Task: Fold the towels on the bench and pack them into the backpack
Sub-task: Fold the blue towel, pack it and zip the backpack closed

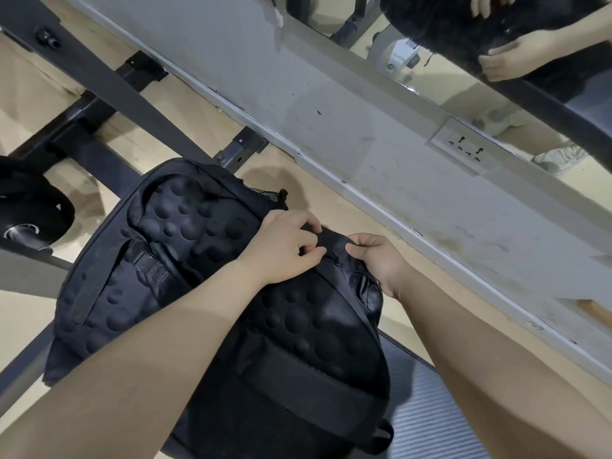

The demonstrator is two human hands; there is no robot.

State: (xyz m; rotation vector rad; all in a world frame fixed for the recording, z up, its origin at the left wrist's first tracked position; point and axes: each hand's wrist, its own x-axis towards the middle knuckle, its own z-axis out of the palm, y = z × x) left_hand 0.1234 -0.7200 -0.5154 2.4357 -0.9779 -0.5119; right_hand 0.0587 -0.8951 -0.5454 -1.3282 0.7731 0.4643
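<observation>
Both hands work the top of the black backpack (205, 279); no towels in view.

Left hand (284, 246) curls its fingers (309, 225) round the top flap, seemingly to steady it. Right hand (381, 263) pinches the fabric beside the zip (337, 260), likely holding the opening taut. The backpack lies back panel up, its lower end on the grey surface (430, 419) at that surface's far edge. Interior hidden; contents cannot be told.

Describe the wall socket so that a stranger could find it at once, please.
Follow the grey wall base running below the mirror. Beyond the black backpack, the wall socket sits in it: a pale rectangular plate with dark pin holes, the only fitting on that strip.
</observation>
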